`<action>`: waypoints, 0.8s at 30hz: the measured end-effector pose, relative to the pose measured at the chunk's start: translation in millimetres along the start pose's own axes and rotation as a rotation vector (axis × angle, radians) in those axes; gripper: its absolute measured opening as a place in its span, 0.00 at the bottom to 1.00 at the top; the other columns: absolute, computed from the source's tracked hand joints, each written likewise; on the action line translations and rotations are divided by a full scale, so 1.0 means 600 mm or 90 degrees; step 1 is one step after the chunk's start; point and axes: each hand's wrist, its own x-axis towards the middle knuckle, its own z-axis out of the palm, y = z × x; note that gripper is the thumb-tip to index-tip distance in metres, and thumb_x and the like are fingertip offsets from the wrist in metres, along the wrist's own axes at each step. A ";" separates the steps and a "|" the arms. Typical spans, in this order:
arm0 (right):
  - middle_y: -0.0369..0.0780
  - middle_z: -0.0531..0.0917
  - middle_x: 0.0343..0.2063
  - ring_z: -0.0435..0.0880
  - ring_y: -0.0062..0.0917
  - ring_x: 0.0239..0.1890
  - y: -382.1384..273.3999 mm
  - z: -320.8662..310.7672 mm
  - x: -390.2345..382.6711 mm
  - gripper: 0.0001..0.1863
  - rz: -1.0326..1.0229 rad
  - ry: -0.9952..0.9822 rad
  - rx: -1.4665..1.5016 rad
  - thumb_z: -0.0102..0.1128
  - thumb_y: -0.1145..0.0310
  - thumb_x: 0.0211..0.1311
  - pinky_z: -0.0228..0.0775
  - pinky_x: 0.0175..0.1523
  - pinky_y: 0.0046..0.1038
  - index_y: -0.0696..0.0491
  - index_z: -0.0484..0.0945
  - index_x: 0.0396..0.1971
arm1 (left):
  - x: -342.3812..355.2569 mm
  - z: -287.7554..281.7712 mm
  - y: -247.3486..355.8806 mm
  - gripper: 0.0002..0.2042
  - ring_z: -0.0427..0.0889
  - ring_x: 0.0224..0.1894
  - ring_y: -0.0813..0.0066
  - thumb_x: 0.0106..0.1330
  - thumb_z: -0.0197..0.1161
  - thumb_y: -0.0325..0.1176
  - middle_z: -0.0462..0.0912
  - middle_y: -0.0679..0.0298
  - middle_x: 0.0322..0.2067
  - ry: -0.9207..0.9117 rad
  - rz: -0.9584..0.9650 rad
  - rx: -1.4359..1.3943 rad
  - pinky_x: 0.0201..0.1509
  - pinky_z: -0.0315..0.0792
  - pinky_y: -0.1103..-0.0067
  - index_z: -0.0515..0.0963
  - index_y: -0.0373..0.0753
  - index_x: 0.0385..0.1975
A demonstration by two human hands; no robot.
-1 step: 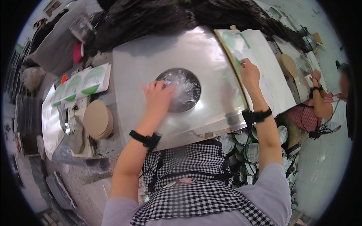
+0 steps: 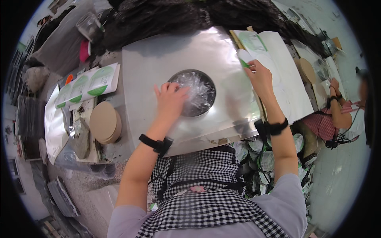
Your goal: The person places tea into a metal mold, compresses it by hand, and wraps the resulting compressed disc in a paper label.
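My left hand [image 2: 171, 100] rests at the left rim of a round dark recess [image 2: 192, 112] in a shiny metal sheet [image 2: 147, 63]. Its fingers are spread, and the fingertips touch crinkled clear plastic film [image 2: 197, 88] gathered in the recess. Over the metal sheet's right edge, my right hand [image 2: 260, 79] pinches the green part of a round white-and-green label [image 2: 243, 55]. Beyond it lies a sheet of labels [image 2: 254, 41] on white backing paper [image 2: 291, 85].
A stack of brown cardboard discs [image 2: 104, 123] and more label sheets [image 2: 89, 85] are on the left. Black plastic film [image 2: 158, 18] is heaped at the back. Several wrapped round packages [image 2: 266, 160] are piled below right. A co-worker's arm [image 2: 336, 111] is at the far right.
My right hand has moved slightly left, and more of the round label shows, away from the sheet. My left hand stays at the film; the view has shifted a little.
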 end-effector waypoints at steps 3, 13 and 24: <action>0.44 0.84 0.24 0.84 0.41 0.32 -0.197 -0.028 0.007 0.17 0.088 -0.093 0.294 0.64 0.57 0.59 0.73 0.38 0.34 0.57 0.77 0.35 | -0.013 -0.002 -0.010 0.12 0.69 0.53 0.66 0.59 0.64 0.41 0.76 0.71 0.44 0.011 -0.043 -0.002 0.63 0.49 0.36 0.82 0.56 0.44; 0.50 0.81 0.38 0.79 0.44 0.45 -0.188 0.216 -0.047 0.27 -0.189 -0.135 0.028 0.69 0.55 0.53 0.70 0.50 0.40 0.61 0.73 0.44 | -0.002 -0.020 0.008 0.14 0.64 0.63 0.61 0.63 0.61 0.39 0.76 0.68 0.54 -0.087 -0.099 -0.034 0.66 0.41 0.34 0.81 0.47 0.47; 0.51 0.58 0.69 0.53 0.44 0.72 -0.163 0.199 -0.065 0.32 -0.271 -0.448 0.172 0.41 0.53 0.73 0.43 0.72 0.47 0.63 0.59 0.65 | 0.000 -0.008 0.007 0.18 0.64 0.63 0.63 0.62 0.62 0.36 0.75 0.69 0.56 -0.118 -0.124 0.020 0.67 0.41 0.35 0.77 0.44 0.52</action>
